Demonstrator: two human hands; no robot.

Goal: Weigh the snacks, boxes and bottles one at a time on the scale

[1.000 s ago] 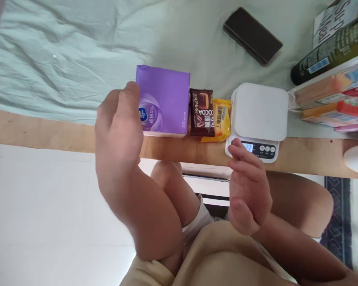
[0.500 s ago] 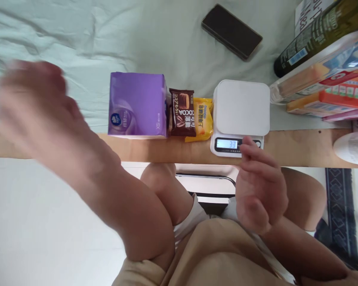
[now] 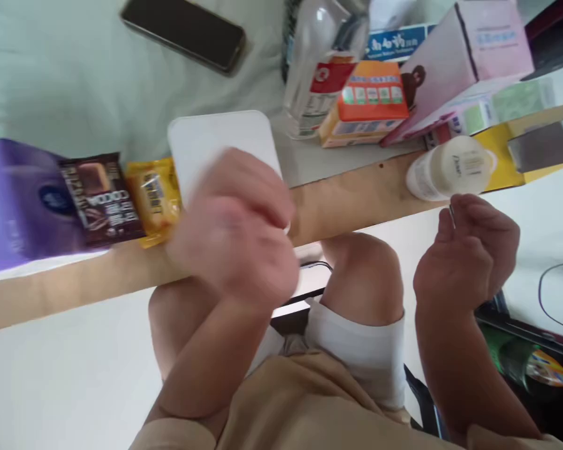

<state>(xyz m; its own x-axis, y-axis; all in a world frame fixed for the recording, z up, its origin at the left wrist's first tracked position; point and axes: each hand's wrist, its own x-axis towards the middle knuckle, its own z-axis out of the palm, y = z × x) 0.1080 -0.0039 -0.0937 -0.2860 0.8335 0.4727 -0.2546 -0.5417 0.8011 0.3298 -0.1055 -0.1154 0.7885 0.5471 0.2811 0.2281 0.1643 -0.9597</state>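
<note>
My left hand point(image 3: 234, 231) is in front of the lower part of the white kitchen scale point(image 3: 220, 137), hiding its display. Its fingers look curled but are smeared by motion, and I see nothing in them. Beyond the board's edge, my right hand point(image 3: 469, 262) is closed, fingertips pinched just below a white bottle point(image 3: 450, 169). A thin sliver shows between those fingertips; I cannot make out what it is. Left of the scale lie a yellow snack packet point(image 3: 154, 197), a brown cocoa snack packet point(image 3: 103, 200) and a purple box point(image 3: 19, 206).
A dark phone point(image 3: 185, 31) lies on the pale green cloth. To the right stand a clear plastic bottle point(image 3: 316, 62), an orange box point(image 3: 370, 100), a pink box point(image 3: 441, 62) and a yellow box point(image 3: 502, 137). The wooden edge point(image 3: 347, 194) runs along the front.
The view has swung to the right. My left hand has come from the far left to the scale. My right hand has moved from the scale to beside the white bottle, its fingers now pinched.
</note>
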